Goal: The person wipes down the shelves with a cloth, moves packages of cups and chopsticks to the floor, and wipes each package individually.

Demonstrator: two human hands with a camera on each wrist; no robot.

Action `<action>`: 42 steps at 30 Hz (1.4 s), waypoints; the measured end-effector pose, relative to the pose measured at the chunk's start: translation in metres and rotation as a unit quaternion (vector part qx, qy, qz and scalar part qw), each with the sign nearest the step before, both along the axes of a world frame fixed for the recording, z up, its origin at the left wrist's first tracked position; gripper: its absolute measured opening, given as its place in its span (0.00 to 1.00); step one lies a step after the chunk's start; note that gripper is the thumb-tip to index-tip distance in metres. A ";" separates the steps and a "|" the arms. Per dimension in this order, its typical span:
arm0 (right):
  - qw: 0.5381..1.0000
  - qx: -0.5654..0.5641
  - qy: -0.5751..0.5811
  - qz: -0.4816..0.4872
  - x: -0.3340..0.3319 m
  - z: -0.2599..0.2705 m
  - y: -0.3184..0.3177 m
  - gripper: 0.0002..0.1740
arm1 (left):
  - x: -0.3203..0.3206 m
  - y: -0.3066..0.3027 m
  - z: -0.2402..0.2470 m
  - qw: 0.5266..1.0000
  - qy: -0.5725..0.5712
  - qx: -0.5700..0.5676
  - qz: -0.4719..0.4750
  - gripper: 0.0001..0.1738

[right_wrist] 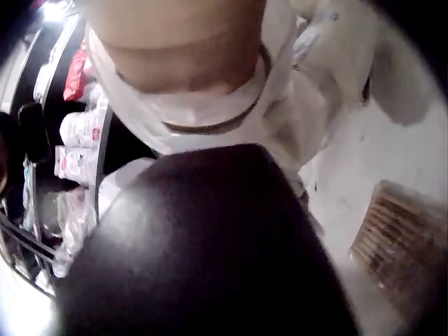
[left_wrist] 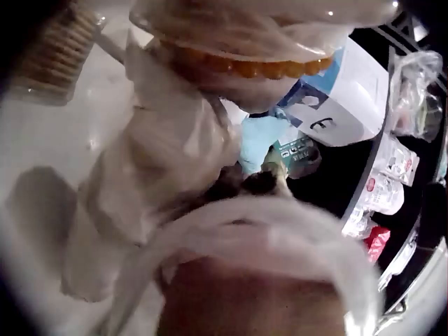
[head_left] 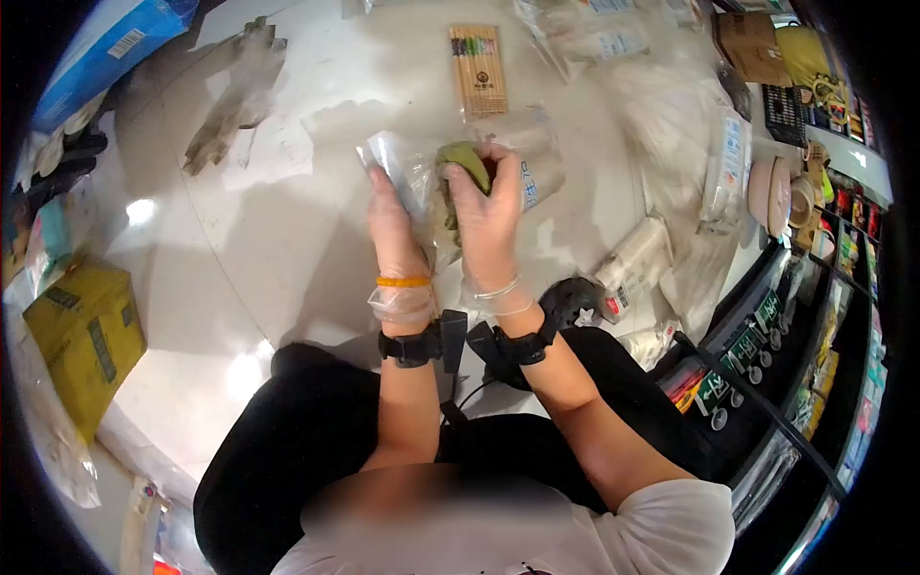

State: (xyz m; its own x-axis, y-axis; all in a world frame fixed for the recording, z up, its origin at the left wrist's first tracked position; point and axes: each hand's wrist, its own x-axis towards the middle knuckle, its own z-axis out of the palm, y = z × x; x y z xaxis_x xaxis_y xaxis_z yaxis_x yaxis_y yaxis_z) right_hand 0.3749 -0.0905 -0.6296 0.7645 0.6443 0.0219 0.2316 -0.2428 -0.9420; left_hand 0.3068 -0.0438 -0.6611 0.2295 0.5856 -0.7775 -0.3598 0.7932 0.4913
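In the head view both hands wear thin clear plastic gloves and are close together over the pale floor. My right hand (head_left: 496,220) grips a folded olive-green bundle (head_left: 467,163) that looks like cloth, its thumb and fingers around the near right side. My left hand (head_left: 395,235) holds a clear plastic bag (head_left: 388,158) at its left side, the thumb lying along it. The bag's film spreads between the hands and overlaps the green bundle. In the left wrist view an orange beaded bracelet (left_wrist: 259,68) circles the wrist; the fingers are hidden there.
Bamboo chopsticks (head_left: 477,77) lie in a pack beyond the hands. Clear plastic packaging (head_left: 671,125) is piled at right, beside a wrapped white pack (head_left: 637,264). A yellow box (head_left: 88,345) and a blue box (head_left: 110,53) stand at left. Stocked shelves (head_left: 767,383) line the right.
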 end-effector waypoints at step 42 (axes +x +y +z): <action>0.944 0.028 -0.290 0.155 0.000 0.068 0.041 0.07 | -0.008 -0.009 0.086 0.962 -0.053 0.261 0.053 0.28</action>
State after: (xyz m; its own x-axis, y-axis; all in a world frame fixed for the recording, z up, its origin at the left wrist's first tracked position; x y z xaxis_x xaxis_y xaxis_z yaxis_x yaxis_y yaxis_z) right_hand 0.3746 -0.0495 -0.5617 0.3875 0.8206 0.4200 0.7643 -0.0312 -0.6441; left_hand 0.2988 -0.0527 -0.5749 0.2089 0.9143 -0.3469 -0.4946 0.4048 0.7691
